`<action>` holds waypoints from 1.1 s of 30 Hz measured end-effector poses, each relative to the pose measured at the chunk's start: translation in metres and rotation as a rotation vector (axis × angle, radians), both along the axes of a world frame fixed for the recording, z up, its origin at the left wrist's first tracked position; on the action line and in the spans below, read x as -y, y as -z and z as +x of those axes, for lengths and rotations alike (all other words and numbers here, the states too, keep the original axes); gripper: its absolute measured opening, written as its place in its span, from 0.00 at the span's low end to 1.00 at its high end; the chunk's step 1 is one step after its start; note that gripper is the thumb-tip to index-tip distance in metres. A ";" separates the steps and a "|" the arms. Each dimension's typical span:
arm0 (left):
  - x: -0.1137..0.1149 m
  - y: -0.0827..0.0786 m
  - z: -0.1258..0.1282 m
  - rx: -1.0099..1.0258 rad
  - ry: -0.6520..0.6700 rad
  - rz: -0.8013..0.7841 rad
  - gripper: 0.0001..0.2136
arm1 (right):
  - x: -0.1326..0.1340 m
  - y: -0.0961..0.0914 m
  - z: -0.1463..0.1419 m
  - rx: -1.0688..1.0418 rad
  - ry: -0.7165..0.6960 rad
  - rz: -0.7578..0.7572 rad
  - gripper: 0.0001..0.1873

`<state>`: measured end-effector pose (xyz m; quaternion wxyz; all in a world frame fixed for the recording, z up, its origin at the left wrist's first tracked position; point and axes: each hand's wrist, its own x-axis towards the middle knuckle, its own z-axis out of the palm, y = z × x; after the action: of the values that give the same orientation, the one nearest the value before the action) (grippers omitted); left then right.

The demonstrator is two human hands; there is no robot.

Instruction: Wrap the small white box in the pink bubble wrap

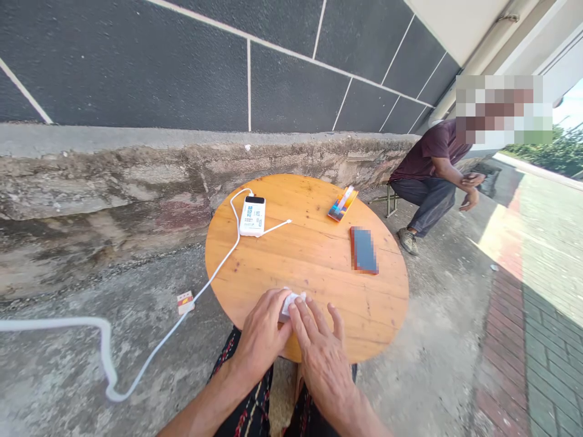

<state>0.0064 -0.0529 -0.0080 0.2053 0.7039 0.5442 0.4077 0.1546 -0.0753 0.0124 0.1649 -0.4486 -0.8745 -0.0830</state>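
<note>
Near the front edge of the round table, my left hand (266, 328) is closed around the side of a small grey-and-white block (290, 303), its thumb along the near side. Crumpled white paper or plastic seems to cover the top; the exact kind of thing is unclear. From the right, my right hand (321, 343) reaches in with fingers stretched out, its fingertips touching the top of the block. Both hands partly hide it.
The round wooden table (305, 255) bears a white power bank (252, 217) with a cable (221, 265), an orange-blue packet (342, 204) and a phone (364, 250). A small card box (185, 302) lies on the ground. A person (432, 170) sits beyond, right.
</note>
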 end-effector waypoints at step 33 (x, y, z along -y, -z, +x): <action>0.001 0.012 -0.005 -0.114 0.044 0.013 0.16 | 0.000 0.030 0.024 -0.501 0.115 -0.260 0.30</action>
<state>0.0017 -0.0538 -0.0204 0.1783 0.7392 0.5366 0.3659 0.1789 -0.0753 -0.0176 0.3121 -0.5213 -0.7829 0.1339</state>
